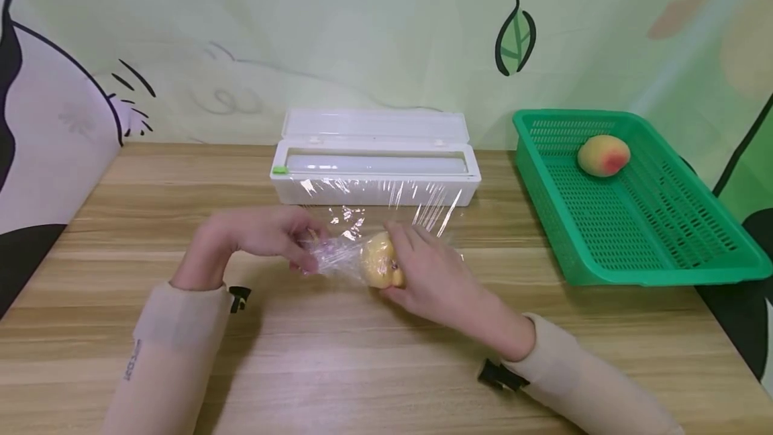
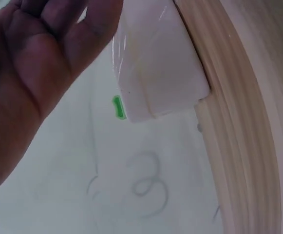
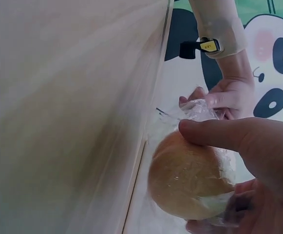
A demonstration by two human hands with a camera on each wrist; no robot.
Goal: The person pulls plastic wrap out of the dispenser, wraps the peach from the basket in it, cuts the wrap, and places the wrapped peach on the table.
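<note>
A yellowish peach [image 1: 378, 262] with cling film around it is held above the table in front of the dispenser. My right hand [image 1: 431, 277] grips the peach from the right; in the right wrist view the thumb [image 3: 204, 134] lies across its top. On the other side, my left hand [image 1: 272, 237] pinches a gathered end of the cling film [image 1: 338, 255]. More film stretches back to the white cling film box [image 1: 374, 190], whose lid [image 1: 374, 126] stands raised over the roll [image 1: 374, 164]. The left wrist view shows the palm beside the box's end, with the fingertips out of frame.
To the right stands a green plastic basket [image 1: 580, 267] with another peach [image 1: 604, 156] in it. A small green slider [image 1: 280, 170] sits at the box's left front corner. Behind the wooden table [image 1: 338, 368] hangs a printed backdrop [image 1: 374, 32].
</note>
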